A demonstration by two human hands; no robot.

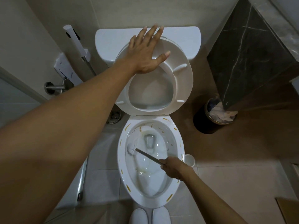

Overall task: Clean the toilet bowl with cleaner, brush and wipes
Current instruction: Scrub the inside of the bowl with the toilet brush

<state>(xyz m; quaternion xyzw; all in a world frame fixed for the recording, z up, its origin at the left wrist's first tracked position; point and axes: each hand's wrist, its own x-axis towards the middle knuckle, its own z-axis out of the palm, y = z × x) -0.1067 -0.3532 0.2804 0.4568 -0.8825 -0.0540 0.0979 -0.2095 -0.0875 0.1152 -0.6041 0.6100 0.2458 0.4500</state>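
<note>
The white toilet bowl (177,135) stands below me, its rim streaked with yellow-brown marks. The seat (184,81) is raised against the cistern (111,41). My left hand (145,52) lies flat on the raised seat's top edge, fingers spread. My right hand (174,168) is closed on the handle of the toilet brush (147,155). The brush's white head (131,148) presses on the bowl's inner left wall, near the water.
A white brush holder (190,160) sits on the floor right of the bowl. A black bin (208,120) with paper stands further right, under a dark marble counter (246,54). A bidet sprayer (76,41) and a metal roll holder (55,87) hang on the left wall. My white slippers (149,215) are below.
</note>
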